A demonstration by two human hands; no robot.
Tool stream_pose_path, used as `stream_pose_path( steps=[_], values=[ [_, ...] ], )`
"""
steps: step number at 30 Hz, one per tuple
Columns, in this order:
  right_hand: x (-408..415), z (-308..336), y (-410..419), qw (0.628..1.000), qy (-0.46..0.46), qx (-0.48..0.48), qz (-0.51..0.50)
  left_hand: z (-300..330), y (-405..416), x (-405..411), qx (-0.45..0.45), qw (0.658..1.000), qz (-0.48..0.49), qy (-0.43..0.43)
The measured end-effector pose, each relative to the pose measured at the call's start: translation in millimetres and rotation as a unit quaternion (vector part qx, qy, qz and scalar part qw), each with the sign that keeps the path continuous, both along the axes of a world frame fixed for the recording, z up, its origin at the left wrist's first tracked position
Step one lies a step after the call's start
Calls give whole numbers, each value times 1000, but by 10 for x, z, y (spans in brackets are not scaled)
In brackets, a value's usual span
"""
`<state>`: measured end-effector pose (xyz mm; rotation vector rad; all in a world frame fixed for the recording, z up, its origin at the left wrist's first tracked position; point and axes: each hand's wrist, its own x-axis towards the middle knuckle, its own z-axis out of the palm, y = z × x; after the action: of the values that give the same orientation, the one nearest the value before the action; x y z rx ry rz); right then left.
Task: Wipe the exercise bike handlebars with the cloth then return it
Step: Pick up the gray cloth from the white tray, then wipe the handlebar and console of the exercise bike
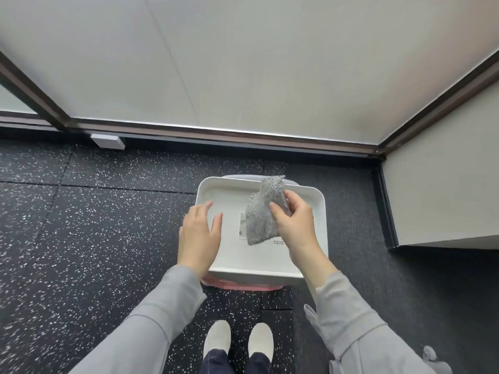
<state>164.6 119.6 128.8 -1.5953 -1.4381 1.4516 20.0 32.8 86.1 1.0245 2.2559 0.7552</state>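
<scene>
A grey fuzzy cloth (pixel 260 214) hangs folded over a white rectangular tray (pixel 216 195), pinched between the thumb and fingers of my right hand (pixel 294 222). The cloth's lower end touches or nearly touches the tray floor, covering part of a printed label. My left hand (pixel 199 236) hovers flat over the tray's left side, fingers spread, holding nothing. The exercise bike and its handlebars are out of view.
The tray rests on a pink-rimmed stand (pixel 243 284) above black speckled rubber flooring (pixel 94 238). A frosted window wall (pixel 243 63) with a dark frame rises behind it. A white ledge (pixel 445 198) juts out at the right. My white shoes (pixel 237 341) stand just below the tray.
</scene>
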Motion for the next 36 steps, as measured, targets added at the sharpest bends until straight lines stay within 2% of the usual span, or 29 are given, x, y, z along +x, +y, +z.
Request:
stream_pose_path(
  steps=[2,3,5,6,8,10,11,15,18,20,25,29,32,33,36],
  values=[
    [8,302,-36,998,64,-14,-3,271,106,83,-9,987,28,-158],
    [23,454,-47,995,93,-22,-8,430,151,127,-16,964,46,-263],
    [78,760,-71,988,145,-36,-23,743,212,204,-11,880,78,-468],
    [119,893,-84,985,165,-36,-28,879,225,230,7,840,84,-535],
    [222,1109,-121,986,164,-15,-28,1121,226,264,54,800,77,-593],
    [344,1306,-182,992,125,13,-28,1373,204,318,101,790,78,-600],
    [401,1391,-213,995,91,30,-32,1498,191,349,117,797,82,-588],
    [492,1756,-339,988,-76,124,-46,2010,142,535,160,878,37,-449],
    [473,2087,-482,978,-109,171,-42,2385,62,720,194,918,-37,-344],
    [505,2285,-563,977,-110,178,-50,2575,3,830,197,932,-91,-289],
    [704,2638,-813,980,-77,167,-81,2890,-170,1035,185,928,-177,-271],
    [949,2770,-981,979,-70,146,-124,3043,-324,1095,151,891,-246,-349],
    [1183,2831,-1084,984,-7,101,-150,3150,-356,1080,139,856,-267,-421],
    [1258,2852,-1122,983,9,90,-157,3187,-344,1086,140,853,-258,-432],
    [1440,2948,-1255,979,61,75,-182,3276,-249,1192,118,885,-198,-404]
  ],
)
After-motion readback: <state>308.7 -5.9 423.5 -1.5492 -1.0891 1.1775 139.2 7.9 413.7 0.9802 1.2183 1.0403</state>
